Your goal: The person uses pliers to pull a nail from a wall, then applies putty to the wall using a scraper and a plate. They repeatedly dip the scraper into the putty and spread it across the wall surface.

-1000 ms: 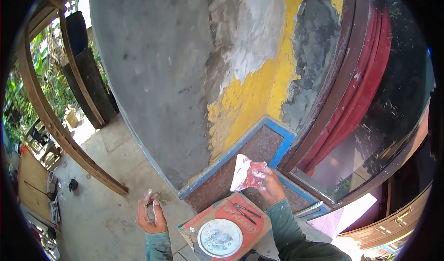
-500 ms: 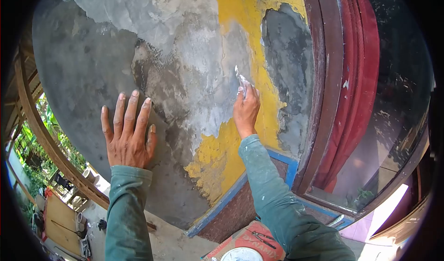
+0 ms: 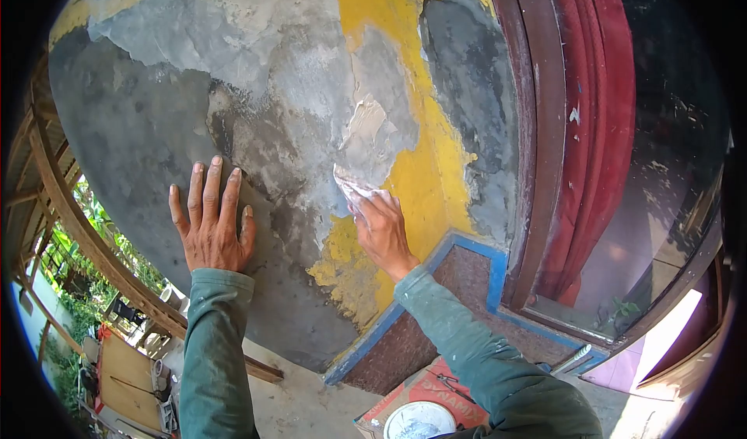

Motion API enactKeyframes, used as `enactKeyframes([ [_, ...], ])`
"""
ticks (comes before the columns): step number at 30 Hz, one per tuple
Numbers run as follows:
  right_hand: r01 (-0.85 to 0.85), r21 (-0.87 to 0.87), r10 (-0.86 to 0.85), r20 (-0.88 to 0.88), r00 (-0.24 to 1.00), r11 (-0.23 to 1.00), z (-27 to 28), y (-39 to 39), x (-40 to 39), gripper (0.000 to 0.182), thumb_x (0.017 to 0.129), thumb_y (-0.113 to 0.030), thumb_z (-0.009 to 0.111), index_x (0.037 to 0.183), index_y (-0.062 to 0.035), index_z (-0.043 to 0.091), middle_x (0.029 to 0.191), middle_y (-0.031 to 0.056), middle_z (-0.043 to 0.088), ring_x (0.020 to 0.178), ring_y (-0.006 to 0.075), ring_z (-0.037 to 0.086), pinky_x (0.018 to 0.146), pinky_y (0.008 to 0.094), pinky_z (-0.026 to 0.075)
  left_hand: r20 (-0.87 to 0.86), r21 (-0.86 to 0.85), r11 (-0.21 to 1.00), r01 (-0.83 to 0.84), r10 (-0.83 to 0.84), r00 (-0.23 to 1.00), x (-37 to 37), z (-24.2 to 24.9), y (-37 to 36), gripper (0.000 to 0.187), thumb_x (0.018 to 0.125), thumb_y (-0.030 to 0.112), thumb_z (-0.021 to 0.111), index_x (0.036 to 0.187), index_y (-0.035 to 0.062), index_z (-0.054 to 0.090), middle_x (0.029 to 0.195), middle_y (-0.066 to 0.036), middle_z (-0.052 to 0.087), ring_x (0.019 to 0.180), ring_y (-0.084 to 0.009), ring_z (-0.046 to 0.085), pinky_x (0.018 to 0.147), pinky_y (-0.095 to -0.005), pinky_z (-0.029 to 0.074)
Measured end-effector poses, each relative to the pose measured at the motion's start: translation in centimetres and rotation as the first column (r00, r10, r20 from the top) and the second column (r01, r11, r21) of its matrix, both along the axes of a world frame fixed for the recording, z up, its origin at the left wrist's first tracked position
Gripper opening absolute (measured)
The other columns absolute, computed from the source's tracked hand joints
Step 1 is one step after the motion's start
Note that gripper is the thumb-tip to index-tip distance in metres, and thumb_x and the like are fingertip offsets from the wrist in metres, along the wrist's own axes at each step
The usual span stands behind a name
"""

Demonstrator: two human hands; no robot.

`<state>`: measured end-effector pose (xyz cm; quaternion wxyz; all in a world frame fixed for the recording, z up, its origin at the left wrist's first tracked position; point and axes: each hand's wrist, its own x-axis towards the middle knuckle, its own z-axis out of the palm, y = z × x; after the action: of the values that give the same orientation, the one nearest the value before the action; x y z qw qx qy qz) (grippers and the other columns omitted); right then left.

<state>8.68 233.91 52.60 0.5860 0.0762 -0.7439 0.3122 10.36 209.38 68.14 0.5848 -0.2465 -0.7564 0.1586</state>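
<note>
Flat against the dark grey part of the wall (image 3: pixel 132 120) rests my left hand (image 3: pixel 212 221), its fingers spread and holding nothing. My right hand (image 3: pixel 383 233) is closed around a putty knife (image 3: pixel 352 182) smeared with white; its handle is hidden in my fingers. The knife's tip is at the patchy grey surface, just left of the yellow paint (image 3: pixel 424 182). Above it, a fresh pale streak of putty (image 3: pixel 364 124) shows on the wall.
A white round tub (image 3: pixel 420 422) and pliers-like tool (image 3: pixel 451 384) sit on a red box (image 3: pixel 424 388) below. Blue-edged brown trim (image 3: pixel 420 322) runs along the wall's base. At right are a brown frame (image 3: pixel 537 128) and red curtain (image 3: pixel 595 128); a wooden beam (image 3: pixel 93 244) curves at left.
My right hand has moved down and left with the putty knife, and its blade has turned leftward. A pale putty streak now shows above it. My left hand stays on the wall.
</note>
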Motion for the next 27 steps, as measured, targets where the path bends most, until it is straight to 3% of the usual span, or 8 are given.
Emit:
enactKeyframes([
  [1,-0.107,0.008,0.107,-0.013,0.994,0.994,-0.1,0.5,0.8,0.035,0.086,-0.004,0.066,0.121,-0.0027,0.068,0.112,0.0165,0.068,0.106,0.0348,0.060,0.089,0.0456,0.045,-0.017,-0.002,1.000,-0.001,0.001,1.000,-0.2,0.2,0.2,0.060,0.088,0.022,0.065,0.147,0.0198,0.053,0.162,-0.004,0.039,0.153,-0.0246,0.028,0.128,-0.0503,0.010],
  [3,-0.131,-0.061,0.127,-0.076,0.989,0.989,0.3,2.0,0.6,0.032,0.088,-0.003,0.065,0.120,-0.0015,0.068,0.112,0.0172,0.069,0.106,0.0349,0.061,0.089,0.0450,0.047,-0.020,-0.008,0.995,0.103,-0.103,0.995,-0.7,1.1,0.6,0.059,0.088,0.021,0.065,0.146,0.0196,0.054,0.160,-0.003,0.041,0.153,-0.0241,0.029,0.128,-0.0503,0.010],
  [5,-0.052,-0.326,0.001,-0.155,0.988,0.944,1.9,4.4,-0.6,0.028,0.093,-0.006,0.062,0.120,-0.0011,0.067,0.111,0.0185,0.070,0.103,0.0385,0.063,0.088,0.0472,0.049,-0.052,-0.027,0.993,0.116,-0.117,0.992,-0.9,3.0,1.6,0.061,0.088,0.021,0.065,0.147,0.0203,0.053,0.160,-0.003,0.042,0.153,-0.0238,0.029,0.128,-0.0506,0.010],
  [7,0.023,-0.475,-0.055,-0.054,0.997,0.880,3.9,6.8,-2.2,0.027,0.098,-0.011,0.058,0.122,-0.0014,0.067,0.110,0.0218,0.071,0.102,0.0422,0.065,0.088,0.0494,0.050,-0.081,-0.009,0.997,0.074,-0.074,0.994,-1.2,4.5,2.2,0.062,0.088,0.022,0.064,0.149,0.0212,0.051,0.160,-0.003,0.040,0.153,-0.0238,0.029,0.128,-0.0510,0.010],
  [9,0.105,-0.491,-0.097,0.042,0.994,0.865,5.4,8.1,-3.2,0.028,0.098,-0.013,0.058,0.122,-0.0020,0.067,0.109,0.0227,0.071,0.102,0.0431,0.066,0.087,0.0503,0.051,-0.081,-0.026,0.998,0.052,-0.054,0.995,-1.6,4.6,2.3,0.064,0.088,0.023,0.064,0.151,0.0220,0.048,0.162,-0.002,0.039,0.153,-0.0232,0.028,0.129,-0.0507,0.009],
  [14,0.271,-0.476,-0.119,0.326,0.938,0.836,8.5,7.6,-3.8,0.028,0.096,-0.015,0.061,0.120,-0.0031,0.068,0.109,0.0229,0.072,0.100,0.0442,0.068,0.084,0.0520,0.053,-0.030,-0.048,0.997,-0.068,0.066,0.997,-1.9,4.4,2.6,0.069,0.092,0.032,0.062,0.157,0.0244,0.039,0.165,0.000,0.032,0.155,-0.0207,0.023,0.130,-0.0481,0.007],
  [22,0.139,-0.308,-0.131,0.048,0.990,0.941,9.7,3.4,-3.4,0.035,0.089,-0.005,0.065,0.124,-0.0036,0.066,0.106,0.0224,0.072,0.096,0.0431,0.069,0.084,0.0493,0.054,-0.019,-0.028,0.996,-0.083,0.083,0.996,-2.0,4.4,2.6,0.069,0.093,0.035,0.061,0.157,0.0246,0.037,0.165,0.001,0.033,0.155,-0.0197,0.024,0.131,-0.0469,0.008],
  [27,0.120,-0.183,-0.122,0.000,0.993,0.976,8.0,0.5,-2.3,0.039,0.085,-0.001,0.066,0.123,-0.0041,0.065,0.107,0.0194,0.072,0.095,0.0408,0.068,0.080,0.0475,0.054,-0.051,-0.026,0.997,-0.074,0.073,0.996,-2.3,4.3,2.5,0.069,0.093,0.037,0.060,0.157,0.0250,0.038,0.165,0.002,0.033,0.154,-0.0189,0.024,0.131,-0.0463,0.008],
])
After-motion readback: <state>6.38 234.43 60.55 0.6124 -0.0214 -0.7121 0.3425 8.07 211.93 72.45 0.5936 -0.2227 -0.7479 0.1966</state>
